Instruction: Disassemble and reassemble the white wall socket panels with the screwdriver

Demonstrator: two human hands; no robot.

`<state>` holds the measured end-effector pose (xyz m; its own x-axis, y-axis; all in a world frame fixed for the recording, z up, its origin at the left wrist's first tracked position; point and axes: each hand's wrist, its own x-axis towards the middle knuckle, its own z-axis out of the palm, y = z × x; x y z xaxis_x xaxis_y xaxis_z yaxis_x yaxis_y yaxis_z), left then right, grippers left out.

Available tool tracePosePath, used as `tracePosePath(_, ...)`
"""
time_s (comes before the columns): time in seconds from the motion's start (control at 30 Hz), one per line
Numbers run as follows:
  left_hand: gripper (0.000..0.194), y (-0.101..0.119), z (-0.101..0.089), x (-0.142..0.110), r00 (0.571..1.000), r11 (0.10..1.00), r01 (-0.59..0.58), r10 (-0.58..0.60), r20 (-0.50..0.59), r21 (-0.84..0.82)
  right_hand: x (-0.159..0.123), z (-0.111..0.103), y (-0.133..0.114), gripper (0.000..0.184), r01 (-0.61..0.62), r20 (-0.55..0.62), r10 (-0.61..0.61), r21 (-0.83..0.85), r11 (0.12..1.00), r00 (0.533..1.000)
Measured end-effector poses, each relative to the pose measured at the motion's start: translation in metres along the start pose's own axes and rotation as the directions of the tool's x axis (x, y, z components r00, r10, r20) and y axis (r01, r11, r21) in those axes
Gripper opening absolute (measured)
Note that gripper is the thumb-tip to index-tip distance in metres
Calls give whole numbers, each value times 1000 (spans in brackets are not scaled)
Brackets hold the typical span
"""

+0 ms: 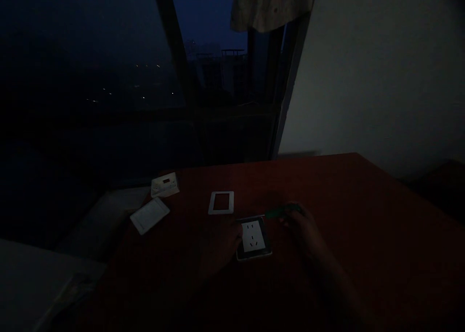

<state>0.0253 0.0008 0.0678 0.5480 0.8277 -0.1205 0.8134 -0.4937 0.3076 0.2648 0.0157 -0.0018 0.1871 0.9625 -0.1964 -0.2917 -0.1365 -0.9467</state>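
The room is very dark. A white wall socket [253, 238] lies face up on the red-brown table [363, 216]. My left hand [221, 245] rests against the socket's left edge and holds it. My right hand [303, 225] is closed on a screwdriver [279, 212] with a green handle, and its shaft points left toward the socket's top edge. How the fingers lie is hard to make out in the gloom.
A white frame plate [221, 202] lies just behind the socket. Two more white socket parts [149, 215] [164, 185] sit at the table's left corner. A dark window [145, 70] is behind, a pale wall [381, 70] to the right, and cloth [269, 5] hangs above.
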Motion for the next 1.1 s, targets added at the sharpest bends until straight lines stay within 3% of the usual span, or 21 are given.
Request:
tracePosePath(0.37,7,3,-7,9,996,983,-83,79,32,164,-2,-1,5,24,-18,35,17,30,999,999)
tracePosePath(0.7,7,6,-10,11,998,979,-56,47,49,198,1,-1,7,26,-20,24,19,39,999,1000)
tracePosePath(0.87,12,13,-14,10,990,978,-95,75,117,184,3,-3,11,26,-17,11,17,26,1000,1000)
tracePosePath(1.1,11,16,-10,12,996,977,-90,87,24,191,3,-4,12,24,-12,23,12,14,1000,1000)
